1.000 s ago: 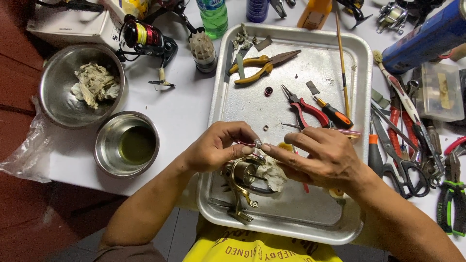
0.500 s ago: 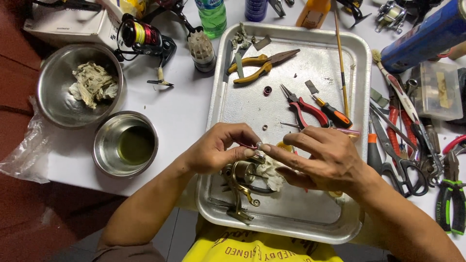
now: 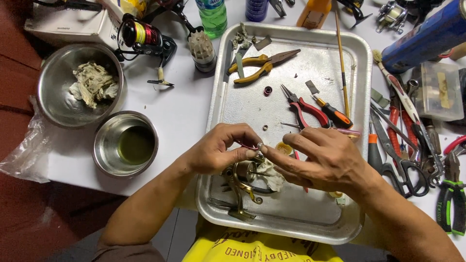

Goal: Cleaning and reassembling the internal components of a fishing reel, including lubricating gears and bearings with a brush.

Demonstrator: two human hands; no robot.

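Where the fingertips of the left hand [image 3: 218,150] and right hand [image 3: 323,160] meet at frame centre, both pinch shut on a small metal part [image 3: 260,147] above a gold-and-silver fishing reel body [image 3: 242,187] lying in the metal tray [image 3: 291,87]. A white box [image 3: 68,26] sits upper left, a green bottle [image 3: 212,14] top centre.

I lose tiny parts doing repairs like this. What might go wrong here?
1. The small part pinched between the left hand and right hand might slip and drop among the loose bits in the metal tray.
2. A forearm might knock the bowl of greenish liquid sitting near the table edge.
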